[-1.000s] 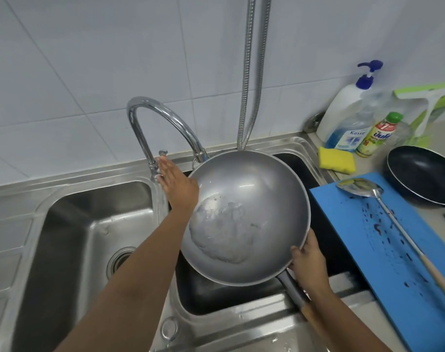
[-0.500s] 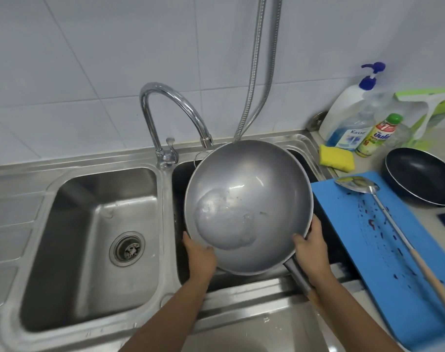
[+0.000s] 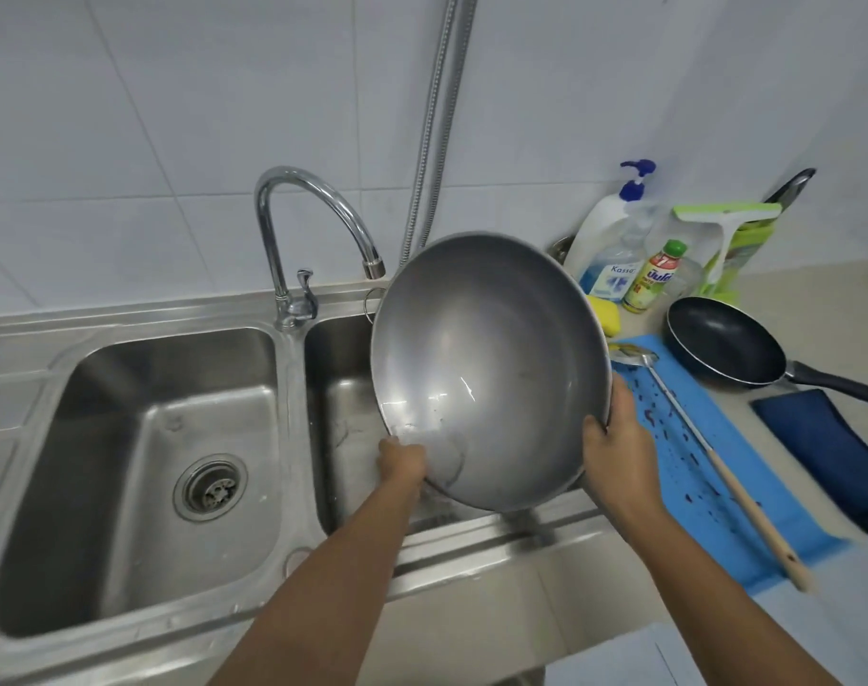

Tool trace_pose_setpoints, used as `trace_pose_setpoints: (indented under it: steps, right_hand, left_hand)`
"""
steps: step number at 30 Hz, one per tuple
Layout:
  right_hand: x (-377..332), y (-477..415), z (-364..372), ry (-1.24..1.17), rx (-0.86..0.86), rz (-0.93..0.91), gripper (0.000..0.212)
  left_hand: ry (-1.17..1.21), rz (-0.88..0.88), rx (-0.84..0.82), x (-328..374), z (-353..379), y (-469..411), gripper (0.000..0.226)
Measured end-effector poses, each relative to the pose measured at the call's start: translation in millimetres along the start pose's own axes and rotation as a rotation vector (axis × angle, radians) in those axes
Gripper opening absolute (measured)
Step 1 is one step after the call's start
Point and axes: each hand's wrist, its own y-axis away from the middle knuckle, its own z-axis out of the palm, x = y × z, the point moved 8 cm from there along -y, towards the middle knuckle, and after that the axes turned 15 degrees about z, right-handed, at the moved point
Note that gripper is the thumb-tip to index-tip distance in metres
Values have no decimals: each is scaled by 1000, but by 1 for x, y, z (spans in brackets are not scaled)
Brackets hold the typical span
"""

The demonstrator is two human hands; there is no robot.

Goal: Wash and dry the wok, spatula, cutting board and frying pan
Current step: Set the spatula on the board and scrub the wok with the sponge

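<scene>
Two grips hold my tilted wok (image 3: 486, 358) over the basin (image 3: 337, 398): left hand (image 3: 401, 462) clasps its rim at 7 o'clock, right hand (image 3: 615, 453), apparently likewise, at 4 o'clock.

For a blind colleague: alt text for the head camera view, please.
A left hand and right hand hold a grey wok tilted over the right basin of a double sink. A spatula lies on a blue cutting board beside a black frying pan.

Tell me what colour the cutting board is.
The cutting board is light blue, spattered with dark specks; the head view shows it.
</scene>
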Motion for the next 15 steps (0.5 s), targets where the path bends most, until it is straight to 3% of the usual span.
trace_pose_setpoints:
  steps: [3,6,15]
  right_hand:
    - [-2,4,-14,9,35,-19,54]
    - [-3,9,-22,4,50,-22,53]
    - [-15,19,-39,-9,107,-52,53]
  left_hand:
    - [-54,49,35,5,-7,-3,45]
    - [23,102,-45,0,2,-19,52]
    - [252,203,12,51,-10,0,48]
